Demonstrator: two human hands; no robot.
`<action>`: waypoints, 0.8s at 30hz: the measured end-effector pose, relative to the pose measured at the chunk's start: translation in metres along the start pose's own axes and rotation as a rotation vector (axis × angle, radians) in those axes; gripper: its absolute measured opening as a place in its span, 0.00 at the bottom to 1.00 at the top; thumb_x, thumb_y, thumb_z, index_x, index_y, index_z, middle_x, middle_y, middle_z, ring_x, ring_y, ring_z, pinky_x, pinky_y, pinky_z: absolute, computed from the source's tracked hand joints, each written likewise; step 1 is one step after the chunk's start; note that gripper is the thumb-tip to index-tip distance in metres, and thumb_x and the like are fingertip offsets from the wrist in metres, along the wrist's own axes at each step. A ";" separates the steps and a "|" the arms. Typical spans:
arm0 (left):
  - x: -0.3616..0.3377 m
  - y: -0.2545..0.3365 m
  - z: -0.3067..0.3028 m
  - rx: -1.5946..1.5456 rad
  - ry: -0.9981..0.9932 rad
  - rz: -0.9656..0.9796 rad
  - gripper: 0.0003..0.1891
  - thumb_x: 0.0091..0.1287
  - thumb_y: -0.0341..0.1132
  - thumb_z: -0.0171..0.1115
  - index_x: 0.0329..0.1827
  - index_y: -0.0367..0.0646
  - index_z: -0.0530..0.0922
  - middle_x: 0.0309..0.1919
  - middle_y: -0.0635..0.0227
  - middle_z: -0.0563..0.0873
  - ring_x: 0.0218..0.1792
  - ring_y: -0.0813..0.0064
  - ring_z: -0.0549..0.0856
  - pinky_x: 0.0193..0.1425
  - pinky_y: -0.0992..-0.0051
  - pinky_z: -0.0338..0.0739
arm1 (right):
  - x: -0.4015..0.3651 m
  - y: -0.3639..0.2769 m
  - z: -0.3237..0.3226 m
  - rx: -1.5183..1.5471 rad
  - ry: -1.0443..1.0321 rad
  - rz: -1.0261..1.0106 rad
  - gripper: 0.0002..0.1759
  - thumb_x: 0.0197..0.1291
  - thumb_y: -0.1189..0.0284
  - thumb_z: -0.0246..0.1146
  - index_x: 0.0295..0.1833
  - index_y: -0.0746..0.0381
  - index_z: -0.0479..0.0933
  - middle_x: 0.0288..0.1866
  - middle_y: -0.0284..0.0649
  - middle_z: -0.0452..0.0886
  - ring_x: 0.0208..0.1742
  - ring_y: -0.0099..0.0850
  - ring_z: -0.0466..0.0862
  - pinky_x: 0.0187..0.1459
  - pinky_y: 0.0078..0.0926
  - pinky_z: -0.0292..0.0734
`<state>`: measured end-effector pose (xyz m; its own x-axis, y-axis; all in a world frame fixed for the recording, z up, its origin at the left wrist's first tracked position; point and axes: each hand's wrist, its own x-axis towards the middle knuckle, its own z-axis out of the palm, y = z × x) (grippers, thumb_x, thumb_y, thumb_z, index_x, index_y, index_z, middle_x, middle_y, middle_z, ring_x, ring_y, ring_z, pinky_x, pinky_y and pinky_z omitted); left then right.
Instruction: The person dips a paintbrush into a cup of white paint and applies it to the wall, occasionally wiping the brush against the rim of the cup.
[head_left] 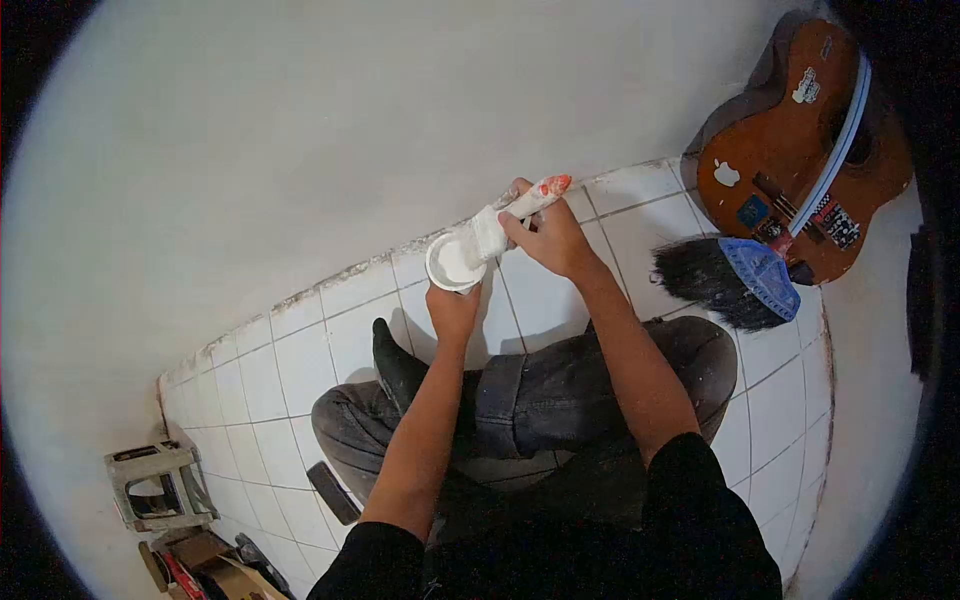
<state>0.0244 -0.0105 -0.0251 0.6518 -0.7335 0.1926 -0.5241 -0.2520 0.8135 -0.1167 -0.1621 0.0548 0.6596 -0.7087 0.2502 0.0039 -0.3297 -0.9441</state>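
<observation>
Near the foot of the pale wall, my left hand [455, 308] is wrapped round a small white cup [436, 266] with white paint in it. My right hand [545, 235] grips a paint-covered brush [487, 234] by its handle, whose end is red and points up to the right. The brush head is white with paint and lies over the right rim of the cup. Whether the bristles touch the paint is hard to tell.
A brown guitar [740, 150] with stickers leans at the right, with a blue broom [765, 275] before it. A dark phone [333, 492] lies on the white tiles [305, 370] by my left knee. A grey stool [160, 480] and a cardboard box [235, 575] stand at lower left.
</observation>
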 end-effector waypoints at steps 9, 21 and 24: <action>0.001 0.002 0.000 0.039 -0.013 -0.012 0.28 0.53 0.28 0.75 0.59 0.34 0.78 0.52 0.52 0.88 0.55 0.57 0.87 0.60 0.65 0.79 | -0.001 -0.004 0.003 -0.028 -0.047 -0.007 0.07 0.67 0.75 0.61 0.42 0.66 0.71 0.30 0.36 0.76 0.31 0.24 0.79 0.34 0.25 0.76; -0.002 -0.005 0.003 -0.014 0.018 0.057 0.26 0.55 0.32 0.75 0.57 0.35 0.79 0.49 0.52 0.88 0.52 0.53 0.87 0.55 0.63 0.80 | -0.003 -0.022 0.003 -0.361 -0.086 0.064 0.14 0.64 0.64 0.64 0.41 0.65 0.78 0.30 0.45 0.82 0.31 0.35 0.82 0.38 0.35 0.76; 0.001 0.006 0.000 -0.010 -0.009 0.007 0.29 0.54 0.32 0.75 0.59 0.33 0.76 0.52 0.50 0.87 0.55 0.56 0.87 0.59 0.64 0.80 | -0.003 -0.022 0.005 -0.377 -0.096 0.099 0.17 0.65 0.60 0.65 0.41 0.66 0.81 0.31 0.48 0.85 0.33 0.38 0.85 0.40 0.36 0.78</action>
<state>0.0216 -0.0125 -0.0205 0.6433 -0.7409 0.1929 -0.5229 -0.2411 0.8176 -0.1151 -0.1490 0.0740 0.7105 -0.6927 0.1242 -0.3271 -0.4813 -0.8132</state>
